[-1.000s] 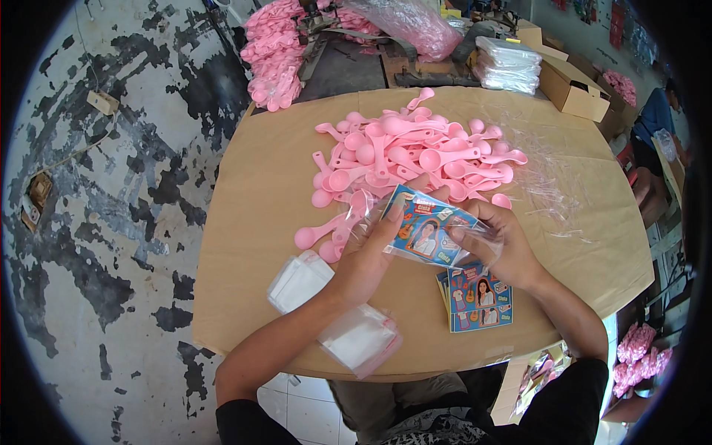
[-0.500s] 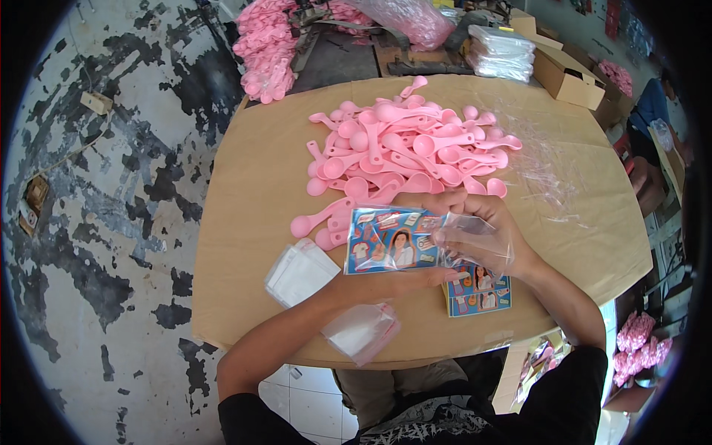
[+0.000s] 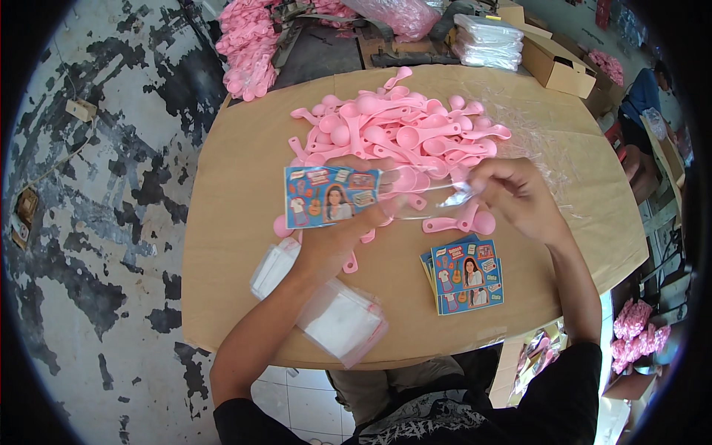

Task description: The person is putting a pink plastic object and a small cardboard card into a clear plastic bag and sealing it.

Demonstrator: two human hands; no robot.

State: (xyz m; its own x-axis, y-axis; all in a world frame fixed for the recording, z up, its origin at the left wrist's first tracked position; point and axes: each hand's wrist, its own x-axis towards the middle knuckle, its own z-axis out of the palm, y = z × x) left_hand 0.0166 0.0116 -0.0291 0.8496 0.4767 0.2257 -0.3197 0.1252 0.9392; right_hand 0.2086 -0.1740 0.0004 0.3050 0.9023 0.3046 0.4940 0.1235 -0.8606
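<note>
At nine o'clock my left hand (image 3: 337, 237) pinches a printed card (image 3: 331, 196) entering a clear sleeve (image 3: 426, 199), apparently; my right hand (image 3: 519, 196) grips its mouth. Spoon pile (image 3: 404, 133) at twelve, card stack (image 3: 467, 276) at five remain unpacked.

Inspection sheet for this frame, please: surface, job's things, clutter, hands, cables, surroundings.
Surface: brown cardboard-covered table.
Job's things: blue printed picture card partly in a clear plastic sleeve; heap of pink plastic spoons; stack of blue cards.
Clutter: clear bags of white packets.
Hands: left hand grips the card; right hand pinches the sleeve.
Cables: nothing seen.
Surroundings: peeling painted floor, cardboard boxes.
</note>
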